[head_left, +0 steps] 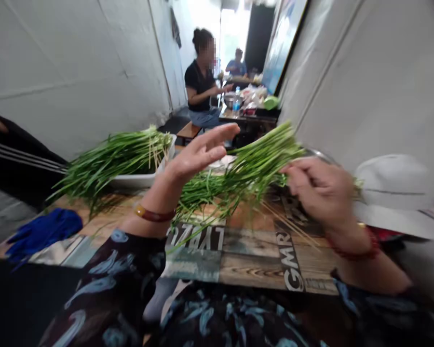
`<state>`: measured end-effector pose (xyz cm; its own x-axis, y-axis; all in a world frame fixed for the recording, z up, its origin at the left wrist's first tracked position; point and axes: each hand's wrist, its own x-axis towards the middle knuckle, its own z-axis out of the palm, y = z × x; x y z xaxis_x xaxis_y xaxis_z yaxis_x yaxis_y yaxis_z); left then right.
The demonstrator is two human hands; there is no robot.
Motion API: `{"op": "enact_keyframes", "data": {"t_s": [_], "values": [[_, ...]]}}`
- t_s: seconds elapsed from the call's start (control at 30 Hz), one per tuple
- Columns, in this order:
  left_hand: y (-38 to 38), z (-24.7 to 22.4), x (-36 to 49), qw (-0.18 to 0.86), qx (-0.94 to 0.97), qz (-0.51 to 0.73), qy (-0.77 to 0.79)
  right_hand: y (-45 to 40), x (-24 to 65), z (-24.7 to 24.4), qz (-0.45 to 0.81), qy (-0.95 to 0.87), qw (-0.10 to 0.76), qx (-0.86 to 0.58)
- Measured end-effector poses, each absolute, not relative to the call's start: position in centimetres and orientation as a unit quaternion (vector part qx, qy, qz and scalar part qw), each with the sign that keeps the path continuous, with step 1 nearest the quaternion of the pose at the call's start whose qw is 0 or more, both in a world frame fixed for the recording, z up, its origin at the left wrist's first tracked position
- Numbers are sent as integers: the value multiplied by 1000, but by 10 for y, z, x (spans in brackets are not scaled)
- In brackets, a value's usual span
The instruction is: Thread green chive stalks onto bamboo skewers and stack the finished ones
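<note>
My right hand (316, 188) is closed at the stem end of a bunch of long green chives (260, 156). The bunch is raised and slants down to the left, its pale stem ends fanned at upper right. Whether a stick runs through the stems under my fingers, I cannot tell. My left hand (202, 147) hovers left of the bunch, fingers stretched out and thumb apart, holding nothing. More loose chives (202, 190) lie on the table beneath. Thin wooden skewers (292, 224) rest on the tabletop below my right hand.
A white tray (133, 180) heaped with chives, some skewers among them, stands at left on the patterned wooden table (253, 260). Blue gloves (45, 233) lie at the left edge. A white cap (392, 185) sits at right. Two people work at tables farther back; another person's sleeve shows at left.
</note>
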<state>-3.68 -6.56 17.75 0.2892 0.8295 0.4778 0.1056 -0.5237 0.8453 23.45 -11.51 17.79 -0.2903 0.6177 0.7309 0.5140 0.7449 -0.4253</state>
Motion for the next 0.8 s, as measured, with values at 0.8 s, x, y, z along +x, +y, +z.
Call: {"op": "enact_keyframes", "data": {"t_s": [0.8], "values": [[-129,130,-52,683,587,347,261,-120,160,161,67,-814,463,-343]]}}
